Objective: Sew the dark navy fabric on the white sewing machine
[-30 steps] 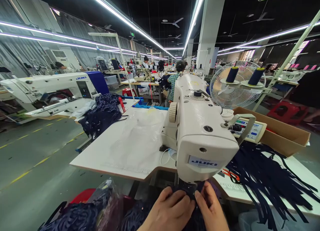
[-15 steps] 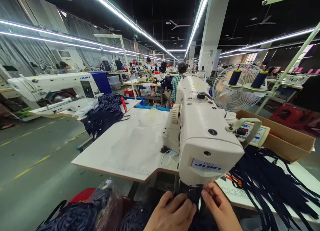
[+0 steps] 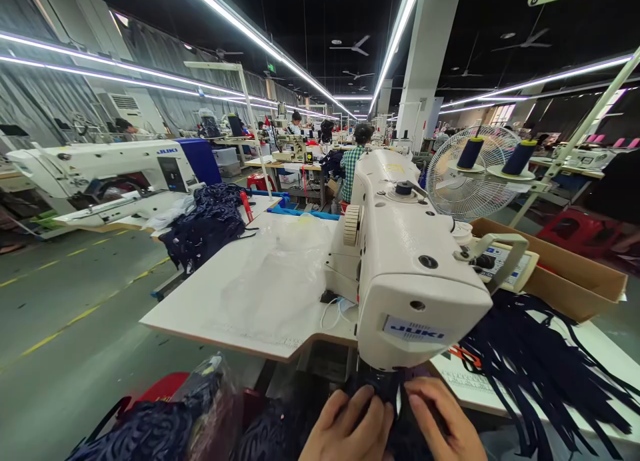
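Note:
A white sewing machine (image 3: 425, 294) stands in front of me, its head over dark navy fabric (image 3: 373, 380). My left hand (image 3: 353, 424) is closed on this fabric just below the machine head, its fingers bent and pressing down. To the right of it, my right hand (image 3: 445, 418) has its thumb and index finger near each other at the fabric's right edge, with dark cloth between them. The needle area is hidden under the head and in shadow. The dark cloth blends together, so its exact shape under my fingers is unclear.
Navy strips (image 3: 545, 361) hang over the right tabletop beside a cardboard box (image 3: 585, 288). Clear plastic (image 3: 280, 274) covers the left tabletop. A navy pile (image 3: 205, 224) lies by another machine (image 3: 105, 171). Bagged navy pieces (image 3: 160, 414) sit low left. A person in checks (image 3: 351, 164) sits ahead.
My right hand's fingers have shifted slightly down and straightened, away from the machine head. My left hand has moved slightly right and stays on the fabric. The view has shifted a little.

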The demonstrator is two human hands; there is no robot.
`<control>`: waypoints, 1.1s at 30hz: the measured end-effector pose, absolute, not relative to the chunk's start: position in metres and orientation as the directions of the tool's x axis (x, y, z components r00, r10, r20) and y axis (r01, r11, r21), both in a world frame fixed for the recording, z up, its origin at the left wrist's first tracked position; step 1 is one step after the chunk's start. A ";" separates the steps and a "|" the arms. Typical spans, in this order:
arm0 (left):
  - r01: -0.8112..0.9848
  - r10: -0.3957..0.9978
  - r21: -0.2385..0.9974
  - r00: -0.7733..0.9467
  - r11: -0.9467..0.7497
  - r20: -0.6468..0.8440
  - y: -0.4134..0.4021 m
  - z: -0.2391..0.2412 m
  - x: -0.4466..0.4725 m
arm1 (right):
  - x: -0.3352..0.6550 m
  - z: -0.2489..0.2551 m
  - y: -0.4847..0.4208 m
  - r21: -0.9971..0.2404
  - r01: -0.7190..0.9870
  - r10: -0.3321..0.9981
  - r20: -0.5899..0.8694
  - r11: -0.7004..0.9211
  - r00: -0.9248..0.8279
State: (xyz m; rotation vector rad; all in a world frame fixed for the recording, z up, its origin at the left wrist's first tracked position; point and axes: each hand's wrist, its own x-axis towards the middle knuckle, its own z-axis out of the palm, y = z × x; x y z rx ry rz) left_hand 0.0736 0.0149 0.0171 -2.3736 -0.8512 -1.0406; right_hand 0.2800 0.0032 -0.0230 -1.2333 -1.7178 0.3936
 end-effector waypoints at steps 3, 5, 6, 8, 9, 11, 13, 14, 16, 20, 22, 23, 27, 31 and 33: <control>0.726 0.396 -0.118 0.496 -0.678 0.773 0.012 0.007 0.079 | 0.271 -0.024 0.019 -0.943 0.289 0.979 0.194 0.166 0.071; 0.757 0.409 -0.126 0.476 -0.641 0.778 0.010 0.001 0.083 | 0.265 -0.021 0.029 -0.985 0.160 0.994 0.076 0.062 0.081; 0.770 0.418 -0.122 0.464 -0.626 0.781 0.009 -0.001 0.085 | 0.262 -0.019 0.033 -0.993 0.115 0.995 0.043 0.032 0.094; 0.798 0.434 -0.100 0.424 -0.595 0.795 0.009 -0.004 0.088 | 0.258 -0.016 0.037 -0.999 0.046 0.993 0.004 -0.002 0.121; 0.808 0.436 -0.092 0.405 -0.582 0.803 0.009 -0.004 0.089 | 0.258 -0.015 0.038 -1.000 0.018 0.994 -0.012 -0.014 0.108; 0.804 0.426 -0.106 0.416 -0.585 0.804 0.010 -0.003 0.088 | 0.259 -0.014 0.037 -0.999 -0.027 0.996 -0.036 -0.034 0.082; 0.774 0.414 -0.128 0.462 -0.620 0.784 0.011 -0.001 0.086 | 0.264 -0.013 0.034 -1.000 -0.006 0.997 -0.030 -0.030 0.075; 0.753 0.405 -0.138 0.488 -0.644 0.773 0.012 0.001 0.084 | 0.267 -0.012 0.032 -0.999 0.051 0.997 0.005 0.001 0.076; 0.715 0.386 -0.142 0.521 -0.685 0.761 0.014 0.005 0.081 | 0.275 -0.009 0.027 -0.955 0.255 0.982 0.177 0.154 0.069; 0.700 0.332 -0.091 0.444 -0.708 0.833 0.015 0.013 0.079 | 0.291 0.000 0.016 -0.470 0.608 0.725 0.633 0.640 -0.272; 0.703 0.347 -0.071 0.434 -0.708 0.831 0.014 0.015 0.079 | 0.296 0.005 0.013 -0.185 0.644 0.565 0.690 0.742 -0.452; 0.701 0.363 -0.069 0.447 -0.710 0.817 0.014 0.014 0.080 | 0.298 0.007 0.012 -0.070 0.658 0.515 0.685 0.750 -0.515; 0.705 0.321 -0.093 0.431 -0.703 0.843 0.014 0.005 0.086 | 0.298 0.015 0.009 0.243 0.693 0.460 0.595 0.678 -0.659; 0.743 0.267 -0.060 0.314 -0.667 0.911 0.012 -0.003 0.094 | 0.292 0.018 0.005 0.399 0.683 0.416 0.572 0.612 -0.707; 0.742 0.331 -0.069 0.378 -0.666 0.865 0.009 -0.002 0.094 | 0.286 0.018 0.003 0.432 0.690 0.405 0.582 0.580 -0.705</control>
